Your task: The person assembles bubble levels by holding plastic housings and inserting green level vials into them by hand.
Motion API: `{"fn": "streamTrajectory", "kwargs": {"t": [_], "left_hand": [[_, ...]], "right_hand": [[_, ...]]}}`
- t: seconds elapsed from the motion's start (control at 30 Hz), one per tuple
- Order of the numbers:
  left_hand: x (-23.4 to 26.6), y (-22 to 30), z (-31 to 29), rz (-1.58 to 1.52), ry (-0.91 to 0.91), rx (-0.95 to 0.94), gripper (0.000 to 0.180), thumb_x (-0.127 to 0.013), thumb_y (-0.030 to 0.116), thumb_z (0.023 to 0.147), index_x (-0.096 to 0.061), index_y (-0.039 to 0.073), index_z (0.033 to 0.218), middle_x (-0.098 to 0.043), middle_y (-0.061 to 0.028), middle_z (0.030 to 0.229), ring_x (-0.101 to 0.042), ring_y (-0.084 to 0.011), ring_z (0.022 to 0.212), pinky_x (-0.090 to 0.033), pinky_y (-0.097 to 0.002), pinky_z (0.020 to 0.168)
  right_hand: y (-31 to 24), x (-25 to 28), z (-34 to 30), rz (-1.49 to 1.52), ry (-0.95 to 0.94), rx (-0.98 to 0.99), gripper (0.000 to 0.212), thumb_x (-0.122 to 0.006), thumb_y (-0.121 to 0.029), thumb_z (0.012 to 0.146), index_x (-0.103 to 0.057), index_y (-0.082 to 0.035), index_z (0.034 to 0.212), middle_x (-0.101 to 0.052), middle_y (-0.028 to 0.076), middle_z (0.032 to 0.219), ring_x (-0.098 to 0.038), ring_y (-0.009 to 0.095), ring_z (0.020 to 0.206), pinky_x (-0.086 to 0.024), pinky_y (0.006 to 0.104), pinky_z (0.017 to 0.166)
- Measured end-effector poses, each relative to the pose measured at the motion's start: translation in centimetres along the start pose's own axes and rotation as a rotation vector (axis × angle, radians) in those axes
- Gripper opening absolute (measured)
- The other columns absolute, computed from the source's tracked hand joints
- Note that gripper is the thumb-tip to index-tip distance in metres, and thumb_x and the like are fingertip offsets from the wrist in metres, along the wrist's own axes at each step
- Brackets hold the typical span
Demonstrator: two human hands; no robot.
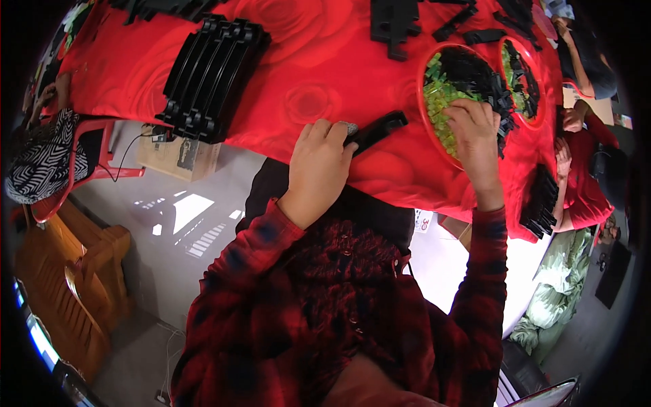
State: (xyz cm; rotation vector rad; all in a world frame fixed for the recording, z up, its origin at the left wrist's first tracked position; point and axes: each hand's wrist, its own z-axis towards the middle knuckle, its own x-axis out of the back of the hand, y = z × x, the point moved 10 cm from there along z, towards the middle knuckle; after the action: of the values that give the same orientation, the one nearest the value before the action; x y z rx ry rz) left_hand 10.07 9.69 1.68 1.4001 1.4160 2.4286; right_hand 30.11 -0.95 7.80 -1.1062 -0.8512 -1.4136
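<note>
My left hand is closed around one end of a long black plastic part, near the table's front edge. A small greyish patch shows by its fingertips, too small to name. To the right, my right hand dips into a red-rimmed oval bowl, its fingers curled together among small yellow-green pieces. Whatever those fingers pinch is hidden. Small black pieces fill the far and right side of the same bowl.
Stacked long black parts stand at the table's left. A second red-rimmed bowl sits beside the first, with black parts beyond. More black parts lie at the right edge. Other people sit left and right; a cardboard box is below.
</note>
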Motion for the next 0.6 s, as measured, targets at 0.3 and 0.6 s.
{"fn": "streamTrajectory", "kwargs": {"t": [0.3,0.6], "left_hand": [[-0.5,-1.1,0.5,-0.038,-0.066,0.051,0.024,-0.073,0.009,0.081,-0.061,0.004,0.102,-0.060,-0.0153,0.091,-0.059,-0.0368,0.088,-0.049,-0.0460,0.078],[-0.6,-1.6,1.4,-0.059,-0.111,0.101,0.021,-0.074,0.008,0.080,-0.064,0.002,0.098,-0.065,-0.0153,0.091,-0.062,-0.0378,0.091,-0.049,-0.0458,0.076]], "right_hand": [[0.5,0.6,-1.3,0.798,0.293,-0.451,0.021,-0.065,0.003,0.093,-0.068,-0.003,0.113,-0.067,0.007,0.103,-0.061,0.016,0.095,-0.048,0.0303,0.084],[-5.9,-5.6,-0.8,1.073,0.072,-0.417,0.017,-0.066,0.001,0.094,-0.066,0.000,0.111,-0.066,0.007,0.099,-0.065,0.013,0.088,-0.052,0.0267,0.080]]}}
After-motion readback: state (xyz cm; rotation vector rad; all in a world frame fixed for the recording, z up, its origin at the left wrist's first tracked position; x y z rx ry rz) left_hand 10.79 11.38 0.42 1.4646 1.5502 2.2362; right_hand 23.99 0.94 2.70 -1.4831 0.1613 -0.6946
